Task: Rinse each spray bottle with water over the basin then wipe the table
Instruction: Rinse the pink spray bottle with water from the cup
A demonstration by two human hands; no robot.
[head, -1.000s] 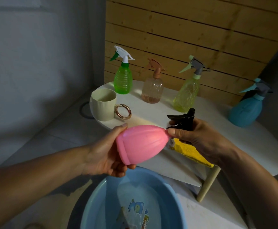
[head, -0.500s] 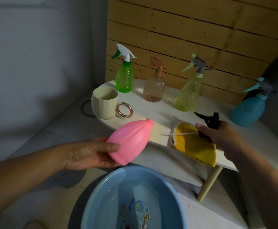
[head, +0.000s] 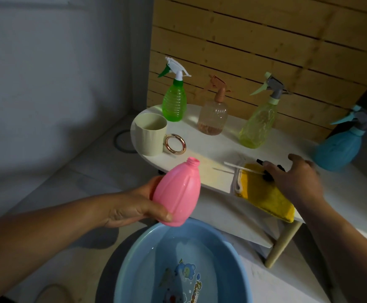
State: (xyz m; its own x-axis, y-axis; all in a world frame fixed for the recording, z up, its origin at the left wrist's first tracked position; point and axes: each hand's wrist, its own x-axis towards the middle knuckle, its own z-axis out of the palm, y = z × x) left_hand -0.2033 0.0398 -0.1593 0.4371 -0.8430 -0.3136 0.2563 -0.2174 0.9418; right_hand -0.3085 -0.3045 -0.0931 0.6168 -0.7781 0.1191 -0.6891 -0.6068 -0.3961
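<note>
My left hand [head: 132, 206] grips a pink bottle [head: 178, 193] without its cap, open neck tilted up, just above the rim of the blue basin [head: 134, 248], which holds water. My right hand [head: 296, 180] holds the black spray head [head: 267, 177] down on the yellow cloth [head: 265, 200]; its white tube [head: 232, 165] points left over the white table [head: 211, 154]. My fingers hide most of the head.
Along the table's back stand a green spray bottle [head: 174, 103], a peach one [head: 213, 117], a yellow-green one [head: 256, 125] and a blue one [head: 337, 149] at the far right. A cream cup [head: 149, 136] with a gold ring handle [head: 174, 143] is at the left end.
The spray head came off the pink bottle. My right hand carried it right and down onto the yellow cloth. My left hand turned the bottle neck-up and lowered it toward the basin.
</note>
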